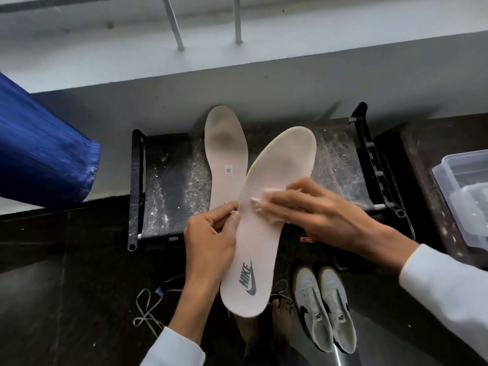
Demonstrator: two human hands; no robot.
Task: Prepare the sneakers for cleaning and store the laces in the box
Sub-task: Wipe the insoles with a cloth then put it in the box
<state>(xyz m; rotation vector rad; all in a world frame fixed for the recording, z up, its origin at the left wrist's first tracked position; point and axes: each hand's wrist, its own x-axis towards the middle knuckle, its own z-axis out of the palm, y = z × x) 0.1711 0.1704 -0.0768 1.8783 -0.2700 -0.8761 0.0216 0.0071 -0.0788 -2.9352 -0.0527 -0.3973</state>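
Observation:
My left hand (211, 233) grips the left edge of a pale pink insole (274, 180) with a grey logo near its heel, held up in front of me. My right hand (309, 210) presses a small white wipe (266, 192) against the insole's middle. A second, dirtier insole (224, 151) lies on the dusty black stand (169, 186) behind. Two white sneakers (324, 305) with black swooshes, laces out, stand side by side on the dark floor at lower right. White laces (148, 307) lie loose on the floor at lower left.
A clear plastic box (464, 196) sits at the right on a dark surface. A blue fabric object (39, 154) hangs at the left. A pale wall ledge with metal bars (174, 25) runs behind the stand. My bare foot (282, 318) shows under the insole.

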